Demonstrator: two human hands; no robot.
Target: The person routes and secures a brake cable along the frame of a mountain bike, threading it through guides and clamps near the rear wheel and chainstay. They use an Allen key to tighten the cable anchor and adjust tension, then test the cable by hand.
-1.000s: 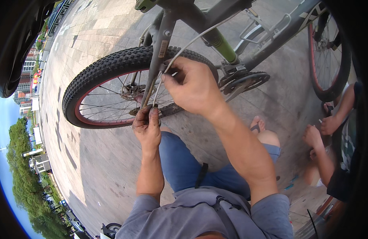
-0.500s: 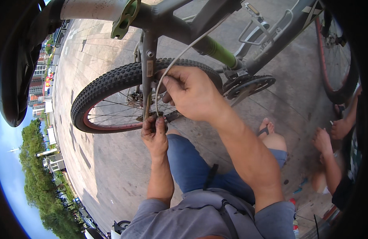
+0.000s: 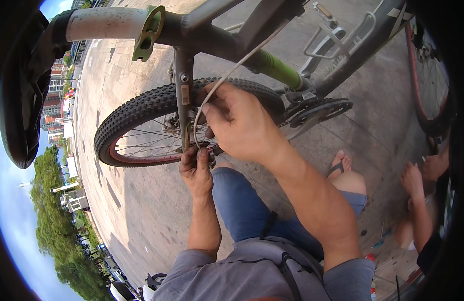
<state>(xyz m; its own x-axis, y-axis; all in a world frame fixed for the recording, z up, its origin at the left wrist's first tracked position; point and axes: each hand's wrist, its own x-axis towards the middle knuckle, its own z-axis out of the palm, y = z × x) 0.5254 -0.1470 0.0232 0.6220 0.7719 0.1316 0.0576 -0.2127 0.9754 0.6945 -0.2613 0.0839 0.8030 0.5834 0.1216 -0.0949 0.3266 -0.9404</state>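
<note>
A grey bicycle frame (image 3: 232, 35) fills the top of the view, its knobbly front wheel (image 3: 136, 113) with a red rim standing on paving. My right hand (image 3: 239, 125) is closed around the white brake cable (image 3: 227, 75) beside the fork leg (image 3: 184, 95). My left hand (image 3: 195, 168) sits just below it, fingers pinched on a small part at the wheel's rim near the brake; what it grips is hidden.
The crank and chainring (image 3: 317, 110) lie to the right, with the rear wheel (image 3: 432, 80) at the far right. Another person's hands (image 3: 422, 175) are at the right edge. A black saddle (image 3: 21, 100) looms at left. Stone paving (image 3: 136, 210) spreads around.
The view has dipped and come closer to the fork. Both hands stay at the cable and brake; my left hand has shifted slightly right under my right hand.
</note>
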